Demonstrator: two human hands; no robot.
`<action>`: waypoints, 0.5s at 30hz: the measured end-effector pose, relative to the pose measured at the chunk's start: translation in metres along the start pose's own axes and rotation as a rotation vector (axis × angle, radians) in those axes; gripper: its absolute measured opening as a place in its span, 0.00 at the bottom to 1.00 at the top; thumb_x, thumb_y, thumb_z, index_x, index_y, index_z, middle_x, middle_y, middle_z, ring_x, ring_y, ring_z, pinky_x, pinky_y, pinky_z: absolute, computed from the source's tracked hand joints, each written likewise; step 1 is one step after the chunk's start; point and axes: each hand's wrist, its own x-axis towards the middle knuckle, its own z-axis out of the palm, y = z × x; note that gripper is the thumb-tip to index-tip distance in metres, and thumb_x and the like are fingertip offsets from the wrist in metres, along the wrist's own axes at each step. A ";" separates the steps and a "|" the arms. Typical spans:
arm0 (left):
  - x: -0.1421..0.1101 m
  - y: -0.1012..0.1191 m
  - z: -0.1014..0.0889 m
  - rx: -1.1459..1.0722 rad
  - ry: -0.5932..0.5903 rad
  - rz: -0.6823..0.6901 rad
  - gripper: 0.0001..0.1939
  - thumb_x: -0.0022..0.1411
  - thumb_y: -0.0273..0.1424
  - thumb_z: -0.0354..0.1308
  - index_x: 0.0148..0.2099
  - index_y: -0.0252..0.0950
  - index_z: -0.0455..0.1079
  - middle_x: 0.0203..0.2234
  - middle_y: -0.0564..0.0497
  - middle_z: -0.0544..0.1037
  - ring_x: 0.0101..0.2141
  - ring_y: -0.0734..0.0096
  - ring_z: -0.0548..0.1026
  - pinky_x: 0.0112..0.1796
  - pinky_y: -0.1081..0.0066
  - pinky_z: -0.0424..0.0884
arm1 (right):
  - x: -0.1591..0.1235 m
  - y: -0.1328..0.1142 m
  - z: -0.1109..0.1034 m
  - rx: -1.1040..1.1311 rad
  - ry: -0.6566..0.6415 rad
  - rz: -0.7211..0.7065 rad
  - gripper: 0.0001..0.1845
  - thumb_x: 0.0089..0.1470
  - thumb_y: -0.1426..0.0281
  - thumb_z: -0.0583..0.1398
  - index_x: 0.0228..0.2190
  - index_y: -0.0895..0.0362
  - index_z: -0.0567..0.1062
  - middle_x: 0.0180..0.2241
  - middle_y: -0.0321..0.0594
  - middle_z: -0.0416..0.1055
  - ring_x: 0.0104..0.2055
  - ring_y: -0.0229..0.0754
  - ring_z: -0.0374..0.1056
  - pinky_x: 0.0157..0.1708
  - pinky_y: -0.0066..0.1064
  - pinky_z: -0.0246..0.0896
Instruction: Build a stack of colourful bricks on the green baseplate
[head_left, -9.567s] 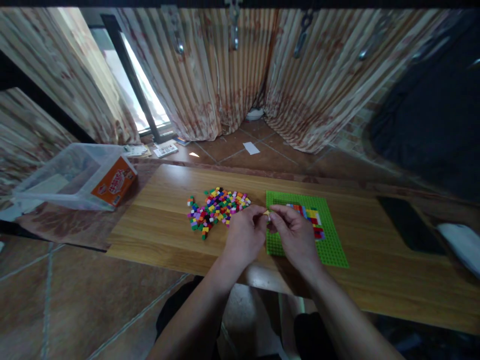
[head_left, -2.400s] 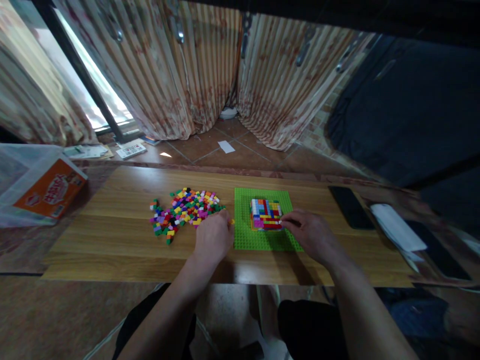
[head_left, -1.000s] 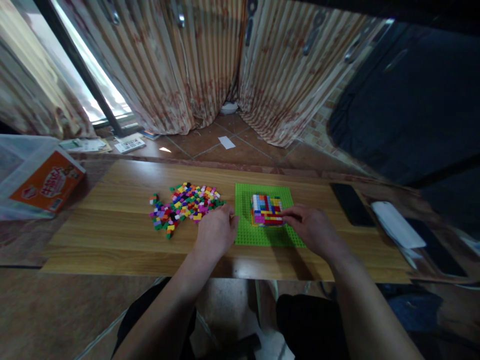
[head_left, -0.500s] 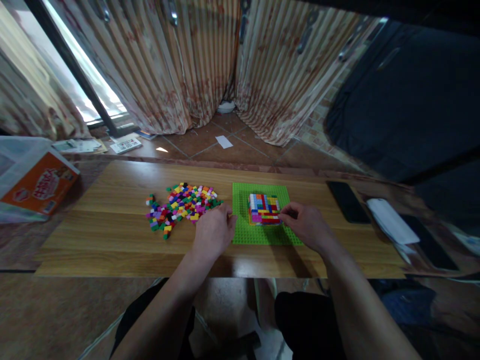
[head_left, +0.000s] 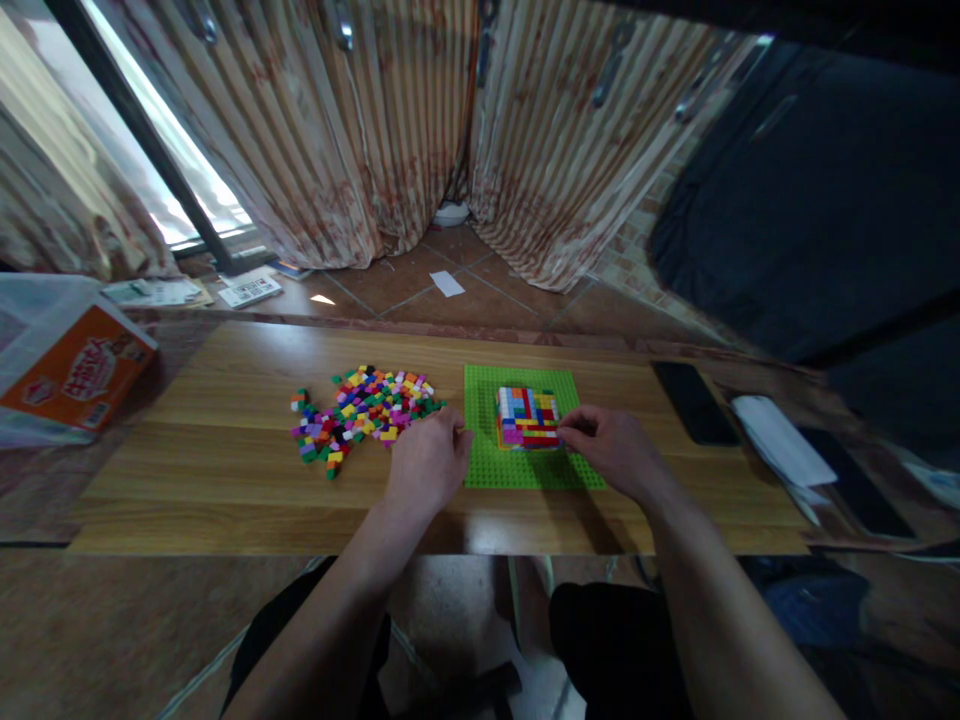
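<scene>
A block of multicoloured toy bricks (head_left: 527, 416) stands on a green studded baseplate (head_left: 487, 470). At its right side, my right hand (head_left: 604, 445) has thumb and forefinger pinched against the near right corner; whether a small brick sits between the fingertips is hidden. My left hand (head_left: 431, 450) hovers over the baseplate's left edge with its fingers curled together, and I cannot make out what they hold, if anything. Just left of that hand lies a loose heap of small coloured bricks (head_left: 367, 408), partly covered by it.
On the right of the wooden table (head_left: 225, 500) lie a black phone (head_left: 695, 403), a white object (head_left: 784, 440) and another dark flat device (head_left: 862, 485). A plastic bin with an orange label (head_left: 82, 370) stands at the far left. Curtains (head_left: 420, 130) hang behind.
</scene>
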 end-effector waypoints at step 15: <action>0.000 0.002 0.004 -0.019 -0.020 0.010 0.10 0.66 0.30 0.52 0.39 0.34 0.73 0.33 0.46 0.81 0.34 0.62 0.78 0.32 0.69 0.66 | 0.001 -0.003 0.003 0.026 0.049 0.042 0.05 0.47 0.71 0.62 0.24 0.57 0.79 0.23 0.38 0.76 0.26 0.41 0.70 0.30 0.31 0.59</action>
